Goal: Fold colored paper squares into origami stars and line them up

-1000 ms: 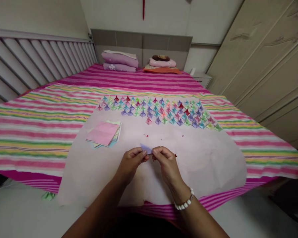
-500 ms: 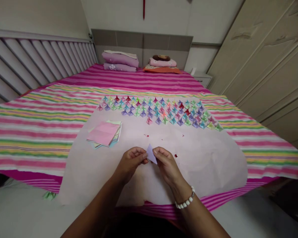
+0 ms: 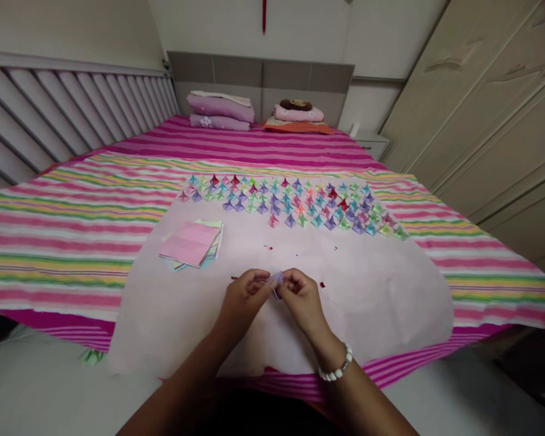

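Between my two hands is a small folded piece of purple origami paper (image 3: 277, 280), held just above the white sheet. My left hand (image 3: 249, 297) pinches its left side, fingers closed. On the other side my right hand (image 3: 302, 297), with a white bead bracelet on the wrist, grips the right edge between thumb and fingers. Part of the paper is hidden by the fingertips. Left of my hands lies a stack of square coloured papers (image 3: 191, 242), a pink one on top. Beyond them stand rows of small folded paper pieces (image 3: 295, 203) in many colours.
A large white sheet (image 3: 381, 284) covers the near part of the striped bed (image 3: 49, 242). Small red scraps (image 3: 322, 284) lie on the sheet. A green folded paper (image 3: 91, 356) is off the bed's near left edge. Folded bedding (image 3: 220, 112) is at the headboard.
The purple paper was a flat upright triangle; now it is turned and partly opened between my fingers. My left thumb has moved right and up against it. A red scrap shows beside my left hand.
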`<state>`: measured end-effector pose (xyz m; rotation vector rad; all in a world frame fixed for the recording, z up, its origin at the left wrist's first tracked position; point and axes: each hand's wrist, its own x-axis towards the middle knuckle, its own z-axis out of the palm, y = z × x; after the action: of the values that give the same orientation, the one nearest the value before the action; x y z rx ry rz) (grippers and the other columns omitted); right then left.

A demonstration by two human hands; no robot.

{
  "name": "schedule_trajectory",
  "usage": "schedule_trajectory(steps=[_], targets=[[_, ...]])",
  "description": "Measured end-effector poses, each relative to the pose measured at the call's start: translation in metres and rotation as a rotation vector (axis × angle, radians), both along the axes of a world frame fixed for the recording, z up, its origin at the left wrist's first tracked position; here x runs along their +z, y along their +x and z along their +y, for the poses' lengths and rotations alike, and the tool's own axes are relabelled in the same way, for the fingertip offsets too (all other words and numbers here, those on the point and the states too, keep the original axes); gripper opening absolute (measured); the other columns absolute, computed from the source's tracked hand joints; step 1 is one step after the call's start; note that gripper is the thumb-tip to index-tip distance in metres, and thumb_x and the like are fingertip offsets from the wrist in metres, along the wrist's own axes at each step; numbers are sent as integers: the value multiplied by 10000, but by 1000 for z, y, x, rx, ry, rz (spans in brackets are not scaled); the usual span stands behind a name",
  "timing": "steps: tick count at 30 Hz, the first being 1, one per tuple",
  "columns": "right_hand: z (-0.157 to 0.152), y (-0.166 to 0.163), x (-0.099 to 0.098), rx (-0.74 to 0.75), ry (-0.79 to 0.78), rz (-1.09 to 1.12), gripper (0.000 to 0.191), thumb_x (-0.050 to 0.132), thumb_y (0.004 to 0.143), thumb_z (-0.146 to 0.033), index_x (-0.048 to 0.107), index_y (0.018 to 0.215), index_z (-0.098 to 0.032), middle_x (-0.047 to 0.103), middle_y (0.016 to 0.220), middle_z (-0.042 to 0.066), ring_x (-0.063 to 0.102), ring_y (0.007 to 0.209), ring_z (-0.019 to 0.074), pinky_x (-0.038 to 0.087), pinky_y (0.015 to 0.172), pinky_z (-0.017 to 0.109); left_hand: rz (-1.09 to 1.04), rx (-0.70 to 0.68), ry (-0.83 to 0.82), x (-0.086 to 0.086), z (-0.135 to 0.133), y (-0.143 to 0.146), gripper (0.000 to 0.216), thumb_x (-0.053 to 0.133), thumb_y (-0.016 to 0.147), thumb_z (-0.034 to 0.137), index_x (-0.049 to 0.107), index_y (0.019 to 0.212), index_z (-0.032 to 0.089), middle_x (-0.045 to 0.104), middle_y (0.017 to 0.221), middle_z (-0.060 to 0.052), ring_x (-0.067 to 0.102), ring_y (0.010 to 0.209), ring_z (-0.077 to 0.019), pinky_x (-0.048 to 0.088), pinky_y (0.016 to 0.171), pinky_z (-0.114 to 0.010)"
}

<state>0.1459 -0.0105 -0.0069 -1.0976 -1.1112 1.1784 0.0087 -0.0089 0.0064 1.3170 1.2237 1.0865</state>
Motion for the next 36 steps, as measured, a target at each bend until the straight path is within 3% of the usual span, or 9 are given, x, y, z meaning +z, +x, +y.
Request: schedule_trajectory(steps=[3, 8, 12, 15, 20, 24, 32, 36], targets=[[-2, -1, -2, -85, 111, -157, 20, 626, 677, -175, 639, 682, -190, 498, 559, -47, 433, 520, 103, 346, 508, 236, 158, 0, 49, 4, -5, 3, 375, 693, 712, 352, 627, 1028, 162, 732, 862, -62, 699, 804, -206, 555, 751, -325], [-1, -1, -7, -82, 154, -148, 73, 617, 713, -198, 679, 751, -197, 566, 706, -4, 508, 589, 121, 420, 551, 256, 267, -17, 172, 3, -4, 4, 227, 554, 780, 268, 657, 953, 162, 745, 895, -85, 713, 817, -213, 569, 733, -329], [0, 0, -5, -68, 86, -15, 81, 656, 669, -194, 688, 744, -195, 628, 760, 17, 555, 630, 136, 453, 581, 267, 376, 4, 238, 1, -2, 1, 223, 547, 788, 233, 668, 965, 171, 741, 918, -90, 697, 828, -224, 550, 757, -359], [0, 2, -1, -46, -19, 93, 68, 670, 656, -187, 682, 723, -195, 650, 686, 2, 561, 600, 135, 455, 585, 269, 385, 21, 344, 3, -3, -1, 193, 559, 795, 193, 664, 957, 201, 712, 1043, -93, 655, 977, -235, 507, 869, -385], [0, 4, 3, -77, -73, 143, 63, 667, 643, -172, 692, 693, -200, 647, 604, -16, 546, 557, 135, 439, 565, 269, 326, -153, 517, 4, -3, -2, 324, 504, 768, 52, 704, 931, 248, 660, 1154, -74, 593, 1112, -214, 448, 974, -369], [1, 6, 1, -52, -83, 150, 54, 690, 657, -197, 705, 709, -194, 649, 607, -12, 547, 574, 135, 426, 587, 269, 312, -126, 483, 2, -2, -1, 328, 604, 738, 88, 717, 989, 265, 692, 1096, -65, 621, 1052, -225, 454, 965, -376], [0, 7, -1, 82, -57, 202, 228, 640, 803, -395, 695, 729, -186, 597, 573, -9, 521, 586, 126, 412, 630, 269, 147, 7, 348, 12, -4, -3, 78, 647, 786, 215, 725, 791, 214, 726, 879, -51, 655, 861, -198, 496, 807, -305], [-1, 5, 2, 140, -81, 196, 206, 750, 701, -382, 695, 759, -192, 593, 594, -23, 507, 544, 115, 401, 568, 251, -2, 17, 189, 11, -2, -4, 103, 667, 775, 272, 720, 809, 191, 726, 844, -43, 655, 806, -186, 502, 749, -283]])
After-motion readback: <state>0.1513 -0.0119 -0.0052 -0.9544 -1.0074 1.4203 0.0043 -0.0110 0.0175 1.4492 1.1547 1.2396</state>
